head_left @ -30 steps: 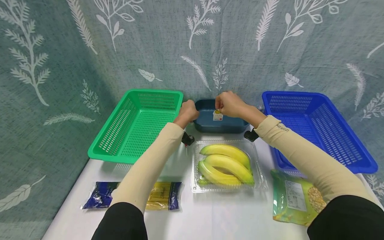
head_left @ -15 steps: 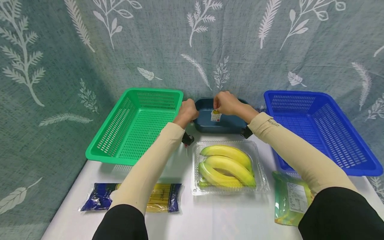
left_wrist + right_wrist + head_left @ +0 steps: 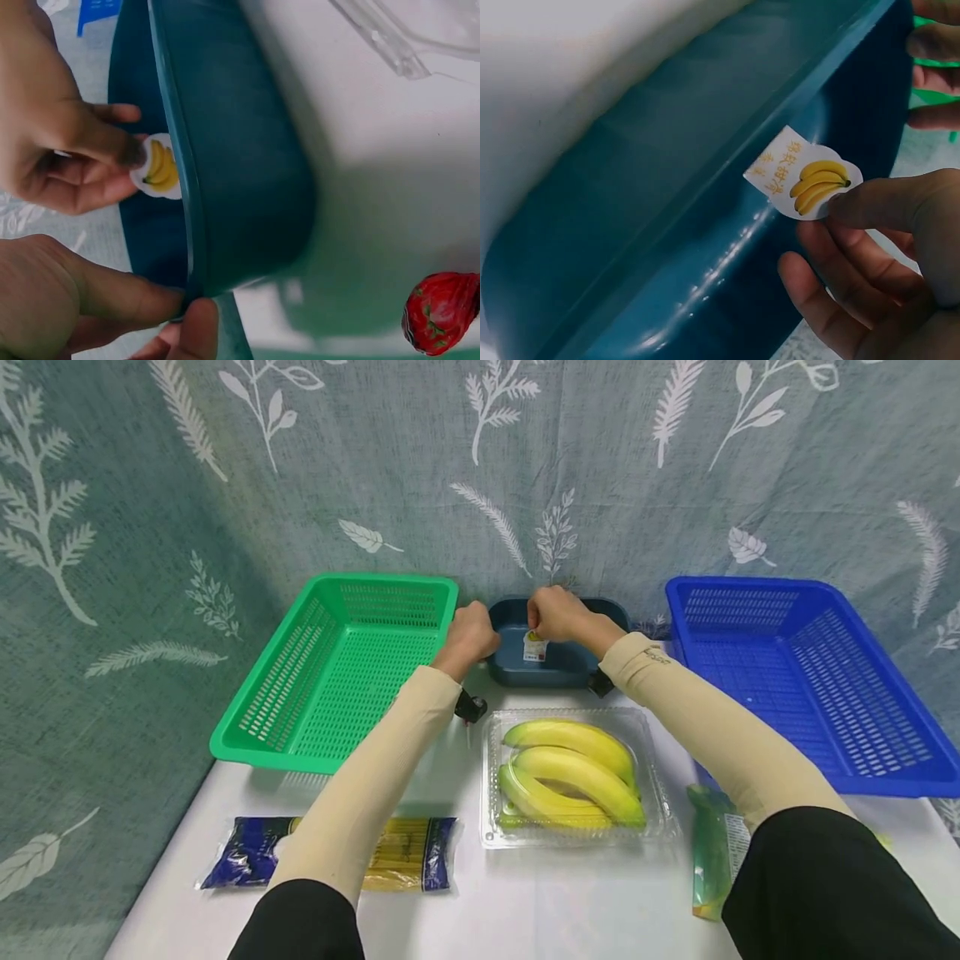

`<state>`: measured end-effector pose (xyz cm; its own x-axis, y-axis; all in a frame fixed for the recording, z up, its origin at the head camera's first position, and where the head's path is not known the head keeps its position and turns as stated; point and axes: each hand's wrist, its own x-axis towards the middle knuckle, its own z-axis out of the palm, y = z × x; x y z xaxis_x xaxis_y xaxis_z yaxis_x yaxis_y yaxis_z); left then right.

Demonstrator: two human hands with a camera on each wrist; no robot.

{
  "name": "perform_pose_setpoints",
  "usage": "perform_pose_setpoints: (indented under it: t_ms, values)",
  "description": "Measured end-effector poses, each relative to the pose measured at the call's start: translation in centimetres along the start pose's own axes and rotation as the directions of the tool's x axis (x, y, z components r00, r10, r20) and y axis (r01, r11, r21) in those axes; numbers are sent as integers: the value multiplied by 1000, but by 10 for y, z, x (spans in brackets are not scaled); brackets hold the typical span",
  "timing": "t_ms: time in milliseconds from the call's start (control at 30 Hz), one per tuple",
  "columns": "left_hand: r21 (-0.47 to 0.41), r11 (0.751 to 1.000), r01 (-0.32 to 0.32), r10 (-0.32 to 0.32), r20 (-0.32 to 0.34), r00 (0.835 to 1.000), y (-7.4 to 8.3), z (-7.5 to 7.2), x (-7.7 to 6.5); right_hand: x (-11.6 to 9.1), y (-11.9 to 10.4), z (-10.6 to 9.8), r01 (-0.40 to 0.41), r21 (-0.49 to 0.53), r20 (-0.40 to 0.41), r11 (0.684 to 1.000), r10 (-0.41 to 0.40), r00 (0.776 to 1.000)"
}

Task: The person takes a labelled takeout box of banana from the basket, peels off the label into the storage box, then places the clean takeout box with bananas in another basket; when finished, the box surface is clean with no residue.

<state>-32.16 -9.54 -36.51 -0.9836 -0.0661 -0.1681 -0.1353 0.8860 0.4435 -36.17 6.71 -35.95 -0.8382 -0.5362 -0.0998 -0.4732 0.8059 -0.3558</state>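
In the head view a dark teal basin (image 3: 540, 679) stands at the back between the two baskets. My left hand (image 3: 471, 633) pinches its rim at the left end, thumb and fingers on either side of it in the left wrist view. Over the basin, my right hand (image 3: 558, 612) pinches a small white label (image 3: 810, 184) by its rounded edge between thumb and fingers. A banana bunch is printed on the label, with yellow characters on its square end. That square end overlaps the basin's inner wall in the right wrist view.
A green basket (image 3: 258, 752) stands left, a blue basket (image 3: 862, 785) right. Nearer lie a clear plastic box (image 3: 491, 839) of bananas (image 3: 581, 777), a pasta packet (image 3: 408, 856) and a green bag (image 3: 708, 852) partly under my right sleeve. A red strawberry-like thing (image 3: 439, 311) lies near my left wrist.
My right hand has shifted a little left over the basin with the label, and its forearm has swung inward, covering more of the green bag. My left hand keeps its grip on the rim.
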Motion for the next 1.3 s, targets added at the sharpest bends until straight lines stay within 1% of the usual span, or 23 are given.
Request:
perform_pose_setpoints:
  t_ms: [100, 200, 367, 567, 800, 967, 1133, 1300]
  values:
    - [5, 1000, 1, -1, -13, 1000, 1, -3, -2, 4, -3, 1, 8, -27, 13, 1000, -8, 1000]
    - [14, 1000, 7, -7, -2, 1000, 2, -4, -3, 8, -5, 4, -2, -50, 24, 999, 4, 1000]
    - [13, 1000, 9, -10, 44, 999, 1, -1, -4, 15, -3, 12, -29, -78, 23, 996, 31, 999]
    - [2, 1000, 5, -5, 42, 999, 2, 4, -4, 22, 5, 18, -37, -79, 23, 996, 39, 999]
    - [5, 1000, 2, -2, 35, 999, 9, 6, -7, 20, 7, 12, -79, -11, -26, 997, 79, 997]
    - [27, 1000, 13, -13, 2, 1000, 8, 6, -7, 18, 3, 7, -50, -21, -27, 999, 50, 998]
    - [27, 999, 20, -20, -1, 1000, 5, 4, -5, 16, -1, 4, -30, -22, -13, 999, 30, 999]
    - [12, 1000, 27, -27, 0, 1000, 3, 0, -4, 12, -4, -1, -31, -8, -6, 999, 31, 1000]
